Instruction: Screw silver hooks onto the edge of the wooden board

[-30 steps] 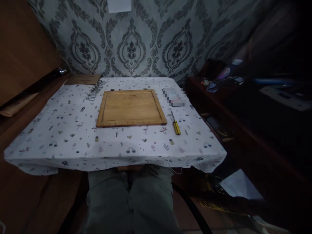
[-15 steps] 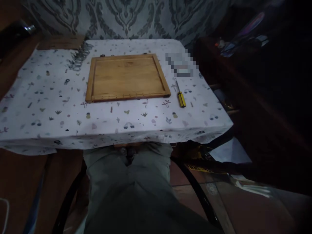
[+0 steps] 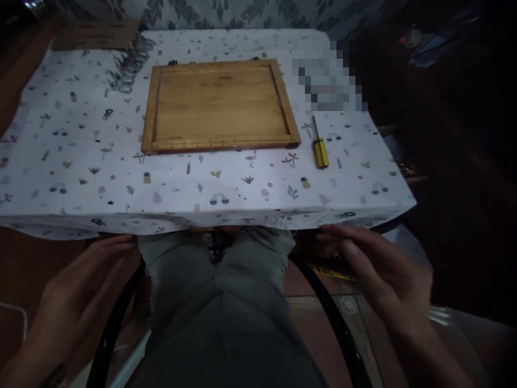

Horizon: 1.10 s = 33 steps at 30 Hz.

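Observation:
Low at the left, my left hand (image 3: 91,291) hangs beside my leg, just below the table's front edge, with its fingers stretched out and nothing in it. My right hand (image 3: 383,272) is at the right, also just under the edge, thumb apart from the fingers and holding nothing. On the table (image 3: 173,178), under a white patterned cloth, lies a flat wooden panel (image 3: 222,105) with a raised frame and small dark metal fittings at its far edge. To its right rests a screwdriver (image 3: 320,152) with a yellow handle. Neither hand touches these things.
A row of shiny metal pieces (image 3: 129,67), perhaps clips, lies at the back left near a piece of brown cardboard (image 3: 95,35). A pixelated item (image 3: 325,81) is at the back right. Black curved chair arms (image 3: 327,307) flank my legs.
Both my hands have come into view from below, one on each side of my legs. The view has tilted down a little, and the table things appear unmoved.

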Motion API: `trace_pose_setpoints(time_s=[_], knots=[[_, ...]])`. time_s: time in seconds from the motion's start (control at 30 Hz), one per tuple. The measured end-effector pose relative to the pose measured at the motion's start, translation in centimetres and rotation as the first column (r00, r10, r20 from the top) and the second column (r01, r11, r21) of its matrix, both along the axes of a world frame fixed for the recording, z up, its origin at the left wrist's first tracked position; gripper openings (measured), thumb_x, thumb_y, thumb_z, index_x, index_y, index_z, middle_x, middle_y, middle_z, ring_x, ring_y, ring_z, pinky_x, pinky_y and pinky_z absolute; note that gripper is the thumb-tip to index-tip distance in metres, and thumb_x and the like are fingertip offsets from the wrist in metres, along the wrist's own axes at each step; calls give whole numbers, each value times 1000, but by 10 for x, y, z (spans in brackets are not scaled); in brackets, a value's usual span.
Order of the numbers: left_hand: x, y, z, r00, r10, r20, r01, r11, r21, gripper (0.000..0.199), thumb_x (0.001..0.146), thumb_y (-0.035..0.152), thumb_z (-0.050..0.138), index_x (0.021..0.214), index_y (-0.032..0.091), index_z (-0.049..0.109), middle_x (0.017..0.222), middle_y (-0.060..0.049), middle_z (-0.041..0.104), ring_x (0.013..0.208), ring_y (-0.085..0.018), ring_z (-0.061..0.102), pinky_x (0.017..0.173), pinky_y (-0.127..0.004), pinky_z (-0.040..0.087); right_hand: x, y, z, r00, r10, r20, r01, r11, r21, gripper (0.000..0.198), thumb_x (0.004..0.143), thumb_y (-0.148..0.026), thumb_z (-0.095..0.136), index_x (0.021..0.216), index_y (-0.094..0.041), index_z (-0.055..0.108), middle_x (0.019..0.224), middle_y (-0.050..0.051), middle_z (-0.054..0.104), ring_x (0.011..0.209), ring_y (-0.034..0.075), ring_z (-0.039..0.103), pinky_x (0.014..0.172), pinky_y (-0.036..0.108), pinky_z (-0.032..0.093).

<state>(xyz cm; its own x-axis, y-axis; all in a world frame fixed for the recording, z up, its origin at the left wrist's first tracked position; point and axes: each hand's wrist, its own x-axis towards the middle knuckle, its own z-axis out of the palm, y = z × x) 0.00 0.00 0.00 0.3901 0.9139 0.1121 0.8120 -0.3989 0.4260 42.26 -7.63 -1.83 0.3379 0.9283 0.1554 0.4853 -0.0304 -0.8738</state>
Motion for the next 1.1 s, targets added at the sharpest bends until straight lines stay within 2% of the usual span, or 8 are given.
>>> trace_pose_setpoints(time_s=[0.1, 0.23, 0.37, 0.53, 0.73, 0.87, 0.97, 1.1], knots=[[12, 1, -4, 999, -36, 34, 36, 999, -6, 29, 103, 46, 42, 115, 33, 65, 124, 4, 68, 110, -14, 69, 88, -19, 55, -1, 4, -4, 1000, 8, -10, -8, 1000, -18, 19, 95, -34, 64, 110, -28, 74, 106, 3, 76, 85, 12, 73, 73, 20, 60], [15, 3, -10, 995, -98, 28, 97, 995, 24, 28, 104, 42, 42, 113, 30, 65, 119, 3, 70, 105, -11, 71, 90, -15, 54, -4, 11, -8, 1000, 14, -5, -14, 999, -46, 21, 95, -39, 63, 108, -27, 73, 105, 4, 76, 82, 15, 73, 71, 25, 61], [14, 7, -23, 990, -122, 72, 123, 992, -11, 26, 103, 37, 45, 112, 26, 66, 117, -1, 71, 104, -13, 71, 92, -18, 55, -9, 20, -11, 998, 36, -44, -37, 999, -34, 22, 94, -41, 64, 106, -26, 74, 100, 5, 77, 83, 17, 75, 71, 26, 63], [11, 8, -36, 986, -126, 108, 134, 989, -70, 25, 101, 37, 49, 114, 26, 66, 117, -2, 72, 107, -17, 71, 92, -24, 57, -14, 30, -12, 991, 50, -127, -53, 998, -19, 18, 94, -38, 65, 106, -27, 74, 101, 3, 78, 82, 14, 75, 70, 21, 64], [8, 9, -37, 989, -71, 126, 90, 984, -155, 25, 100, 38, 49, 114, 26, 66, 119, -3, 71, 106, -17, 70, 92, -25, 57, -12, 35, -9, 994, 43, -105, -46, 999, -26, 20, 95, -39, 64, 105, -26, 74, 102, 4, 77, 82, 15, 74, 75, 26, 63], [8, 12, -36, 990, -39, 134, 65, 978, -199, 29, 100, 40, 47, 114, 24, 67, 121, -6, 71, 108, -21, 70, 93, -31, 59, -9, 34, -7, 995, 26, -98, -28, 999, -24, 20, 95, -40, 63, 105, -26, 73, 101, 4, 77, 79, 15, 73, 78, 31, 63], [9, 11, -38, 988, -67, 138, 94, 975, -203, 31, 100, 39, 47, 115, 22, 67, 119, -8, 72, 108, -22, 71, 95, -33, 58, -7, 34, -7, 994, 3, -106, -6, 1000, -27, 22, 94, -41, 63, 104, -25, 74, 100, 4, 77, 77, 15, 73, 76, 31, 62], [16, 6, -41, 981, -122, 153, 152, 968, -199, 29, 103, 34, 44, 117, 22, 66, 117, -7, 72, 106, -19, 71, 93, -27, 57, -6, 41, -7, 993, 22, -115, -26, 999, -30, 26, 93, -46, 64, 101, -23, 74, 92, 5, 78, 74, 16, 72, 72, 30, 62]])
